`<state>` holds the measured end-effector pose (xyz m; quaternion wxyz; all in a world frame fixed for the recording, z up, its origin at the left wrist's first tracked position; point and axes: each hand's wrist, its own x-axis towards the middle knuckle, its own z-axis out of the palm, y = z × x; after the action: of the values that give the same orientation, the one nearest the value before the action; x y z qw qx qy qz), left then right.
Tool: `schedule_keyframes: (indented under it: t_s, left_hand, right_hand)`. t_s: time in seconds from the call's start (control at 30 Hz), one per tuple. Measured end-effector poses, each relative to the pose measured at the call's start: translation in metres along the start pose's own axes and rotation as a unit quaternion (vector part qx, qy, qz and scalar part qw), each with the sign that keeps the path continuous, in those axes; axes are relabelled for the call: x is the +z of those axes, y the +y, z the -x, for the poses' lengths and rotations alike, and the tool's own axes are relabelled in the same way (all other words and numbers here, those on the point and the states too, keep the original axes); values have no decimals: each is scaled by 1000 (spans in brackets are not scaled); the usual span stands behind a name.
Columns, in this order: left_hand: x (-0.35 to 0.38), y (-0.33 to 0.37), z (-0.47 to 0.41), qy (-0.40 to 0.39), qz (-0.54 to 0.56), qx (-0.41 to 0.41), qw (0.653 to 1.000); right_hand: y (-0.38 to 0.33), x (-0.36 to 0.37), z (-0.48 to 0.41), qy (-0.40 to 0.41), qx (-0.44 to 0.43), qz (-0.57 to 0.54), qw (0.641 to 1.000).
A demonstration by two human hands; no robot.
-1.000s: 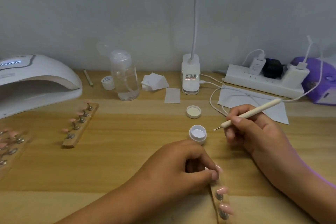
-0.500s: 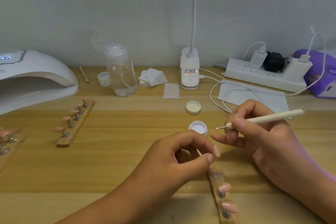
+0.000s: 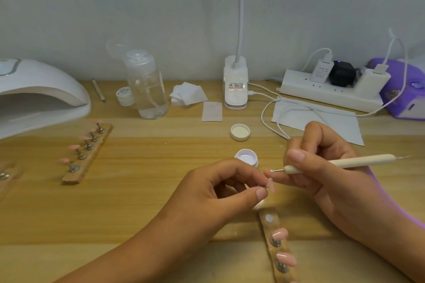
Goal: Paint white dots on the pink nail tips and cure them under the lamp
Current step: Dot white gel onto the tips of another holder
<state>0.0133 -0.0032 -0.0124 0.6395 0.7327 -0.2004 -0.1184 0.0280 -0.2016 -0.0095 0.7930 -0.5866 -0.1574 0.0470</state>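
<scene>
Thumb and forefinger of the left hand (image 3: 207, 193) pinch one pink nail tip (image 3: 271, 185), turned toward the dotting pen (image 3: 345, 162) in the right hand's (image 3: 328, 181) narrow grip; open white pot (image 3: 246, 158) at twelve o'clock (handy for reloading), lamp (image 3: 41, 89) at ten.

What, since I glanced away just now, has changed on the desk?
The left hand lifted one pink nail tip off the near strip and now pinches it. The right hand brought the pen down from beside the jar to that tip. Jar, lid, lamp and far strip stayed put.
</scene>
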Motion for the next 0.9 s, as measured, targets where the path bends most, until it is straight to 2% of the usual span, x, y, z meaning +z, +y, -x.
schedule_keyframes:
  t_s: [0.2,0.9]
  left_hand:
    - [1,-1,0,7,4,-9,1000]
    - [2,-2,0,8,5,-15,1000]
  right_hand:
    - [0,2,-2,22,19,-21,999]
    - [-1,2,-2,-16,35,-25,999]
